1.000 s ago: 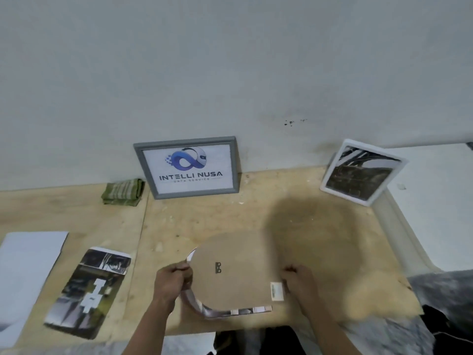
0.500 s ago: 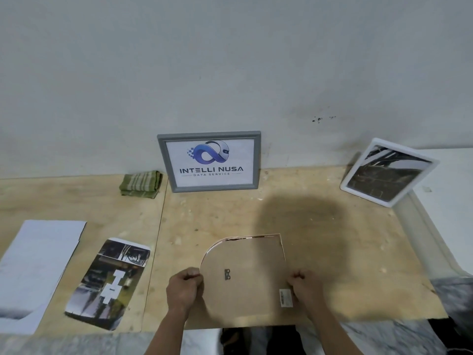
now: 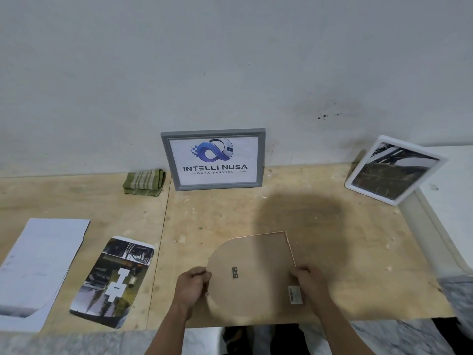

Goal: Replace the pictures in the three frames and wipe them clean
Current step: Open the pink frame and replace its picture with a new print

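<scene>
An arch-shaped frame (image 3: 252, 274) lies face down on the plywood table (image 3: 332, 252), its brown backing board up. My left hand (image 3: 192, 288) grips its left curved edge, and my right hand (image 3: 311, 284) grips its right straight edge near a barcode sticker. A grey frame (image 3: 213, 160) with an "Intelli Nusa" logo print leans on the wall at the back. A white frame (image 3: 394, 169) with a dark photo leans at the back right. A dark photo print (image 3: 115, 280) lies loose on the left, beside a white sheet (image 3: 38, 265).
A folded green striped cloth (image 3: 144, 181) lies by the wall, left of the grey frame. The table's front edge runs just below my hands. A white ledge (image 3: 440, 237) borders the table on the right.
The arch frame, earlier lifted with a print's edge showing under it, now lies flat on the table. Both hands have stayed on its edges. The view has shifted so everything sits further right.
</scene>
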The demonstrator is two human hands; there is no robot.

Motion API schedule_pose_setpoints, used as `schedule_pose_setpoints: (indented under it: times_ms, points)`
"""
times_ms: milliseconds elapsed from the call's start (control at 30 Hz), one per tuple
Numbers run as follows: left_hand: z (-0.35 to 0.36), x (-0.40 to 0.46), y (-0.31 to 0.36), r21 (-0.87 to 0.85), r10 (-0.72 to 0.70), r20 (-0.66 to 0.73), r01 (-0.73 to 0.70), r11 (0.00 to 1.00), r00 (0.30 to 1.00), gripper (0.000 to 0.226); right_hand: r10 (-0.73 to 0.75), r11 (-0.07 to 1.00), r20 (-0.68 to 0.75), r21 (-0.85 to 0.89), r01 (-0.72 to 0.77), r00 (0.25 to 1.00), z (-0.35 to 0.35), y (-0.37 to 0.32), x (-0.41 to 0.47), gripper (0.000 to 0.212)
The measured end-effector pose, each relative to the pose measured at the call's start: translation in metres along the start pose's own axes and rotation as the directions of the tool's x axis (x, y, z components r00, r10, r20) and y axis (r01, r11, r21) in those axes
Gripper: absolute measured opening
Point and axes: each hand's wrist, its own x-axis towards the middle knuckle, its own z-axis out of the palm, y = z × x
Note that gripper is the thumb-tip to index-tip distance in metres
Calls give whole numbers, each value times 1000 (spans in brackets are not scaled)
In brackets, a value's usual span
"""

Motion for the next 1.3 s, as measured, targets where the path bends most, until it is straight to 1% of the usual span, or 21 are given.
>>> schedule_pose_setpoints:
  times_ms: [67,133,200,267,300,333,400,433,500,567,600,633,700,767,833,933,1033,1133,1200,1267,1300]
  points:
    - [-2,-3,3,-30,-30,78,33,999,996,13,30,999,25,42,-31,999,-4,2,5,9]
    - [-2,-4,4,-63,-36,146,45,997,989,16,25,997,26,69,-27,999,-6,3,4,12]
    - [-2,-6,6,-44,-9,158,16,999,987,17,7,994,20,112,-9,1000,-7,4,1,13]
    - [-3,-6,10,-44,7,142,0,999,990,16,-18,988,53,154,9,998,-9,2,-7,16]
    - [-3,-6,13,-49,9,132,-3,999,991,15,-27,983,103,181,8,994,-11,-2,-13,20]
    - [-4,-5,15,-57,10,112,-4,998,994,14,-41,977,189,212,0,981,-13,-6,-20,26]
    - [-8,-2,20,-78,5,65,0,997,998,12,-57,975,396,220,-35,916,-18,-16,-35,46]
    - [-10,0,22,-88,-1,40,4,996,999,12,-57,979,469,199,-42,881,-20,-20,-42,52]
    - [-14,-2,24,-103,-2,18,4,995,1000,12,-80,981,522,193,-26,849,-21,-26,-48,58]
    - [-16,-10,26,-134,23,36,-18,991,999,12,-104,978,505,208,-4,857,-22,-29,-49,66]
    - [-16,-16,27,-177,38,80,-23,984,996,14,-110,976,489,219,1,865,-21,-31,-49,70]
    - [-13,-22,28,-238,48,150,-11,971,988,21,-112,973,474,232,-2,873,-21,-33,-48,73]
    - [-4,-35,29,-321,71,293,28,946,953,54,-114,963,446,269,-12,888,-18,-36,-46,73]
    - [7,-44,27,-331,98,308,10,944,946,77,-115,959,435,282,-14,893,-16,-38,-47,72]
    - [15,-46,26,-334,121,261,-28,942,958,84,-121,960,433,279,-5,893,-15,-39,-49,73]
    - [18,-47,26,-337,150,207,-74,939,967,86,-125,962,413,273,8,902,-17,-37,-51,71]
    - [19,-49,26,-347,161,191,-87,934,968,85,-134,962,398,273,22,907,-17,-34,-54,70]
    - [16,-50,22,-346,172,211,-91,934,962,89,-159,965,404,256,55,901,-21,-37,-54,62]
    - [12,-51,21,-314,174,239,-93,945,955,88,-180,968,391,234,92,903,-27,-47,-51,48]
    - [9,-56,25,-275,166,288,-85,958,943,76,-192,973,323,188,136,927,-37,-59,-47,32]
    - [8,-60,31,-260,174,300,-95,961,938,62,-205,971,273,180,159,940,-44,-65,-46,29]
